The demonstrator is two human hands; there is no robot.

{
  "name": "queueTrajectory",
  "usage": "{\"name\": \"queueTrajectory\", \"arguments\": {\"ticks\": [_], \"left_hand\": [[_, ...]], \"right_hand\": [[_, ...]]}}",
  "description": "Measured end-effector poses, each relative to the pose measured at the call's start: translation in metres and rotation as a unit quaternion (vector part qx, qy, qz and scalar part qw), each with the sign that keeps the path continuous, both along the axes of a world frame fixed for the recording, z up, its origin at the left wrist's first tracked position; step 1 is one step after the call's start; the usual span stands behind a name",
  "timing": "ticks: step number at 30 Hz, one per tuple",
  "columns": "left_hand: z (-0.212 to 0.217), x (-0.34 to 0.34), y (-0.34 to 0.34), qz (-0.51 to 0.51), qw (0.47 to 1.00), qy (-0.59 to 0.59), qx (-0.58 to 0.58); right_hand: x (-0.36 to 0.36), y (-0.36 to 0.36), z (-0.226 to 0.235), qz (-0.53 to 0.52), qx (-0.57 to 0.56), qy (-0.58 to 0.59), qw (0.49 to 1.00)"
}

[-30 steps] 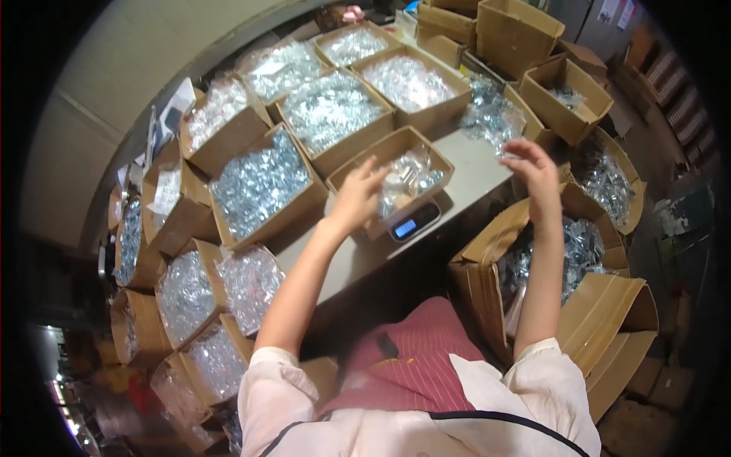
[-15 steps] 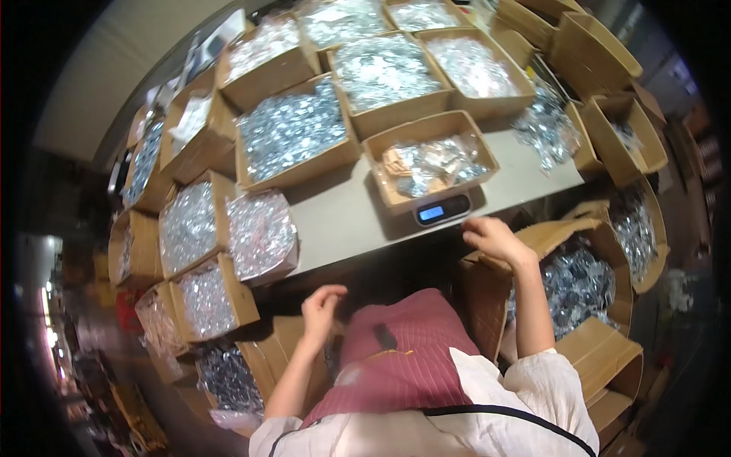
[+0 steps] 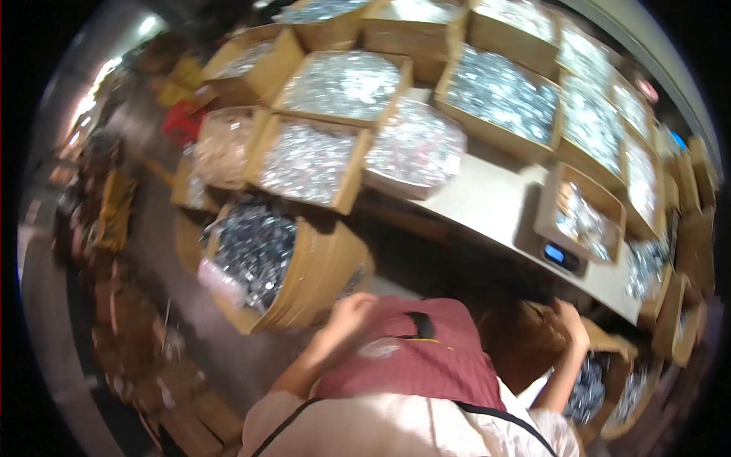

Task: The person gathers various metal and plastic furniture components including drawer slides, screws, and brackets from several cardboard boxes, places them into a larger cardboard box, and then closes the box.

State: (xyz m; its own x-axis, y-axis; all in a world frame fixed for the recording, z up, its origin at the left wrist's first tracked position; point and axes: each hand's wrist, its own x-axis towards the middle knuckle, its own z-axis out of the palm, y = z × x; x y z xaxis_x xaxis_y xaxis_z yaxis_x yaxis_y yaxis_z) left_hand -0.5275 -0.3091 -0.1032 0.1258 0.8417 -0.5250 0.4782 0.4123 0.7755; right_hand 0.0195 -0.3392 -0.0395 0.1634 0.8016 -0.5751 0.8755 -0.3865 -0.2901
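My left hand (image 3: 350, 316) hangs in front of the maroon apron (image 3: 426, 350), close to the flap of a cardboard box (image 3: 324, 263) filled with dark shiny plastic packets (image 3: 255, 255). Over on the right, my right hand (image 3: 569, 326) is beside another open carton (image 3: 518, 335), just below the table edge. Motion smears the fingers of both hands, and I see no object in either. On the table, a small box (image 3: 542, 209) with clear bags and tan pieces rests on a digital scale (image 3: 562, 257) with a lit blue display.
Open boxes of clear packets crowd the white table (image 3: 483, 198), including one of silvery packets (image 3: 304, 160) at its left end. A red bin (image 3: 183, 122) stands on the floor at far left. Stacked cartons (image 3: 164, 373) line the lower left.
My view has swung left, so the table and scale now appear farther right and the left floor shows more. Both hands are now lower relative to the table.
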Motion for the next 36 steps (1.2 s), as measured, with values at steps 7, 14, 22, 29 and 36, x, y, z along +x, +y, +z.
{"name": "queueTrajectory", "arguments": {"ticks": [7, 14, 22, 29, 36], "left_hand": [[0.028, -0.166, -0.005, 0.245, 0.933, -0.042, 0.261], [-0.004, -0.262, 0.044, 0.035, 0.908, 0.333, 0.252], [0.012, -0.252, 0.090, 0.025, 0.892, 0.407, 0.194], [-0.003, -0.298, 0.048, 0.192, 0.937, 0.219, 0.195], [0.002, -0.301, 0.057, 0.176, 0.931, 0.272, 0.170]], "right_hand": [[-0.166, 0.049, 0.027, 0.115, 0.218, -0.008, 0.969], [-0.364, 0.005, -0.015, 0.228, 0.057, 0.164, 0.958], [-0.437, 0.048, 0.019, 0.397, -0.058, 0.299, 0.866], [-0.461, 0.138, -0.037, 0.304, 0.062, 0.349, 0.884], [-0.636, 0.177, -0.026, 0.244, 0.131, 0.493, 0.824]]}}
